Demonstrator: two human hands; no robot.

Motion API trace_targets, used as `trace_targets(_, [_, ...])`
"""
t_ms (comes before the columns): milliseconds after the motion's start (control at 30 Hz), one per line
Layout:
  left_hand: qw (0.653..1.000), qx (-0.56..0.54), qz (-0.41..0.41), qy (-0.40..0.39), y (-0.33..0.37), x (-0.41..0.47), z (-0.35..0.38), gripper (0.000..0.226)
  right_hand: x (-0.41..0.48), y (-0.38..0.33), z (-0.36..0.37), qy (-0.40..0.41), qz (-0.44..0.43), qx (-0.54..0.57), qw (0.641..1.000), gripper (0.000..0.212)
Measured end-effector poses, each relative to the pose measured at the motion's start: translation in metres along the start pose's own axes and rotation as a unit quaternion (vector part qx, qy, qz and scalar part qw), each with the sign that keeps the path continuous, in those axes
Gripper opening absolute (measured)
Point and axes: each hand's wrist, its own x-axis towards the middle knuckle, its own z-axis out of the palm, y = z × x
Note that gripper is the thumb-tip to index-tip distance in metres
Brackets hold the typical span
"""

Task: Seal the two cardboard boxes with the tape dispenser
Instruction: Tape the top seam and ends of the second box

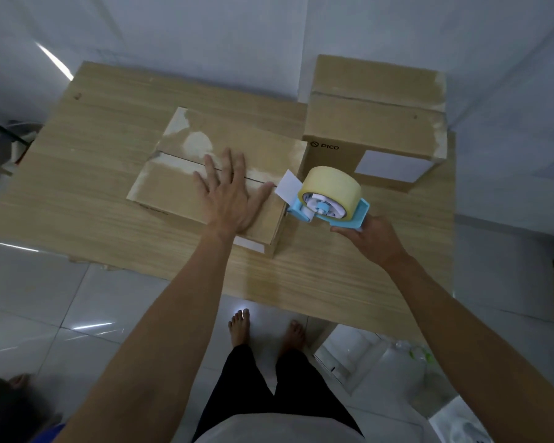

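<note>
The left hand point(229, 195) lies flat, palm down and fingers spread, on top of the low cardboard box point(186, 187), covering part of its centre seam. The right hand point(370, 238) is closed around the handle of the blue tape dispenser point(328, 204), held just beside that box's right edge, with the roll of yellowish tape point(331, 188) tilted and a white tab sticking out toward the seam. The handle is hidden inside the fist. Two boxes stand on the table point(77, 174): the low one, and a taller box point(375, 123) behind the dispenser. There is one dispenser.
</note>
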Motion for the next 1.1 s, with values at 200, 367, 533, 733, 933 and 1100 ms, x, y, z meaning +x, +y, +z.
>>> trace_targets(200, [1.000, 0.018, 0.003, -0.011, -0.002, 0.007, -0.001, 0.110, -0.023, 0.017, -0.004, 0.004, 0.019, -0.013, 1.000, 0.045])
trace_targets(367, [1.000, 0.025, 0.004, -0.017, -0.004, 0.005, -0.004, 0.109, -0.010, 0.019, 0.002, 0.003, -0.028, -0.044, 0.999, 0.057])
trace_targets(533, [0.999, 0.026, 0.007, -0.019, -0.003, 0.007, -0.004, 0.109, 0.011, 0.022, -0.002, -0.017, -0.055, -0.034, 0.998, 0.065])
trace_targets(733, [0.999, 0.034, 0.004, -0.019, -0.002, 0.006, -0.004, 0.108, 0.026, 0.021, 0.006, -0.004, -0.101, -0.049, 0.994, 0.076])
trace_targets(933, [0.999, 0.032, 0.016, -0.019, -0.007, 0.013, -0.007, 0.109, 0.014, 0.034, 0.000, -0.051, -0.117, -0.160, 0.979, 0.079])
trace_targets(1100, [0.999, 0.032, -0.002, -0.009, -0.011, 0.021, -0.004, 0.109, 0.000, 0.018, 0.016, -0.045, -0.019, -0.112, 0.993, 0.068])
